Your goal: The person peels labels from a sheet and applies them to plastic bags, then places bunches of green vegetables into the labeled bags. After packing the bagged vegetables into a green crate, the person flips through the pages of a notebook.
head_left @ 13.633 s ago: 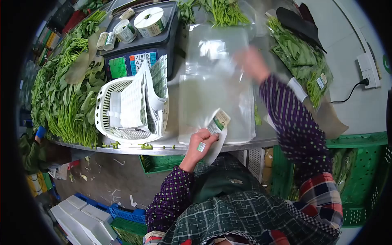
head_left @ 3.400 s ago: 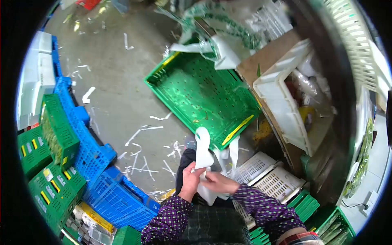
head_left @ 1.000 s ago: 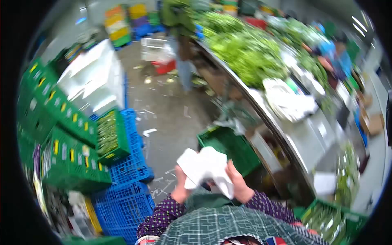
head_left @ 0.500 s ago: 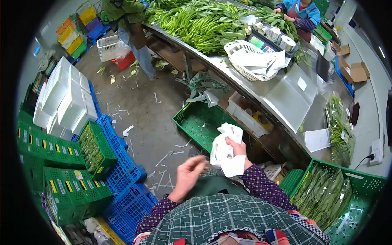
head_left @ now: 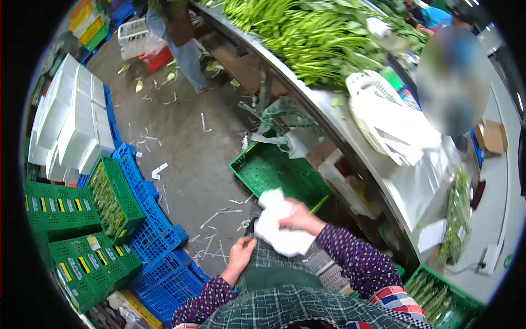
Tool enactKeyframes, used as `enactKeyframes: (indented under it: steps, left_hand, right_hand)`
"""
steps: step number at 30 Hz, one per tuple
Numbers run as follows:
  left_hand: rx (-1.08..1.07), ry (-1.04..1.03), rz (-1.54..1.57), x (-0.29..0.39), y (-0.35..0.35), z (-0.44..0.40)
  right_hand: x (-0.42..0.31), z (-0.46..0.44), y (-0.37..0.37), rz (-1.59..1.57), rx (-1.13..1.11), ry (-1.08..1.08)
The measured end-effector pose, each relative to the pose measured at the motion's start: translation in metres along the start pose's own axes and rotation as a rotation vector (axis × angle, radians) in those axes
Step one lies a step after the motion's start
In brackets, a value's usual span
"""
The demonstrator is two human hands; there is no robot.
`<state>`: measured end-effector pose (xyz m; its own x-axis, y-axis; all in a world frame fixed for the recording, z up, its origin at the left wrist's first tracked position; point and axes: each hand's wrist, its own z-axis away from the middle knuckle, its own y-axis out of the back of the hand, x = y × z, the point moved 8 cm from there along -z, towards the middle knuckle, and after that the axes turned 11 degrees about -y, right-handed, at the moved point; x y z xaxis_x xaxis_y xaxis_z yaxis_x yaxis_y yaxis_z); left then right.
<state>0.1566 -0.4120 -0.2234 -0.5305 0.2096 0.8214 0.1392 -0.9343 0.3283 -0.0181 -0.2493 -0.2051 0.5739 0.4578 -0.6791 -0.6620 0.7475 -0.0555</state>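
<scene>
Held white paper (head_left: 274, 227), littered floor (head_left: 178, 126), greens (head_left: 307, 44) on metal table (head_left: 341, 116), stacked crates (head_left: 76, 285)

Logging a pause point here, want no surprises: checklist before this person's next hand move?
1. White bundle held: ok, in the right hand.
2. Left hand off the bundle's grip: ok, it is only near it.
3. Left hand holding nothing small: cannot tell, the fingers are curled.
4. Floor free of scraps: not ok, white strips are scattered on it.
5. Green crate open at the top: ok, interior in view.
6. Bundle's print readable: cannot tell, the white is washed out.
</scene>
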Motion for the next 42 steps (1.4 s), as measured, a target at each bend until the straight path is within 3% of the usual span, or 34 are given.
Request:
enactKeyframes:
  steps: [1,2,3,4,6,8,9,10,12,14,15,18,20,21,23,26,29,34,36,38,40,42]
  left_hand:
    - [-0.018,0.067,-0.079,-0.023,0.004,-0.001]
    - [-0.044,0.139,-0.153,-0.041,0.007,-0.003]
    - [-0.087,0.166,-0.198,-0.05,0.006,-0.004]
    - [-0.089,0.2,-0.183,-0.061,0.003,-0.003]
    - [-0.201,0.139,-0.394,-0.078,-0.006,-0.008]
    - [-0.228,0.146,-0.414,-0.092,-0.015,-0.017]
    - [-0.257,0.124,-0.476,-0.092,-0.019,-0.022]
    - [-0.296,0.104,-0.537,-0.095,-0.025,-0.025]
    - [-0.34,0.113,-0.507,-0.104,-0.038,-0.029]
    - [-0.281,-0.08,-0.695,-0.096,-0.041,-0.041]
    - [-0.405,0.06,-0.626,-0.125,-0.056,-0.034]
    - [-0.494,0.091,-0.832,-0.14,-0.075,-0.031]
    - [-0.521,0.192,-0.778,-0.152,-0.081,-0.026]
    - [-0.543,0.248,-0.717,-0.16,-0.084,-0.019]
    - [-0.525,0.299,-0.692,-0.174,-0.091,-0.012]
    - [-0.502,0.349,-0.632,-0.177,-0.099,-0.005]
    - [-0.429,0.297,-0.621,-0.174,-0.105,-0.002]
    - [-0.373,0.311,-0.623,-0.171,-0.116,0.009]
    - [-0.258,0.297,-0.635,-0.169,-0.116,0.011]
    - [-0.015,0.346,-0.396,-0.18,-0.113,0.023]
    - [0.347,0.419,-0.179,-0.188,-0.103,0.043]
    - [0.627,0.503,0.302,-0.217,-0.111,0.061]
  right_hand:
    - [-0.023,-0.041,0.054,0.092,0.446,0.553]
    - [-0.036,-0.081,0.094,-0.397,0.32,0.244]
    - [0.003,-0.143,0.154,-0.719,0.056,0.346]
    - [0.001,-0.143,0.184,-0.898,0.405,0.072]
    - [0.001,-0.128,0.208,-0.805,0.905,-0.276]
    - [0.025,-0.167,0.215,-0.366,0.734,-0.195]
    - [0.017,-0.166,0.192,-0.164,0.727,0.017]
    - [0.027,-0.169,0.159,-0.151,0.598,-0.001]
    - [0.067,-0.176,0.095,-0.086,0.3,-0.204]
    - [0.155,-0.197,0.06,0.089,0.18,-0.467]
    - [0.187,-0.205,0.046,0.215,0.175,-0.473]
    - [0.26,-0.24,0.025,0.606,0.288,-0.475]
    - [0.293,-0.272,0.017,0.831,0.385,-0.359]
    - [0.317,-0.291,0.01,0.852,0.324,-0.408]
    - [0.373,-0.327,-0.01,0.807,0.204,-0.307]
    - [0.368,-0.353,-0.018,1.13,0.265,-0.316]
    - [0.339,-0.345,-0.015,1.216,0.168,-0.255]
    - [0.232,-0.287,0.019,1.169,0.038,-0.321]
    - [0.185,-0.265,0.026,0.907,-0.095,-0.187]
    - [0.127,-0.236,0.022,0.529,-0.266,-0.247]
    - [0.07,-0.21,0.017,0.299,-0.288,-0.198]
    - [0.027,-0.184,0.005,0.232,-0.312,-0.146]
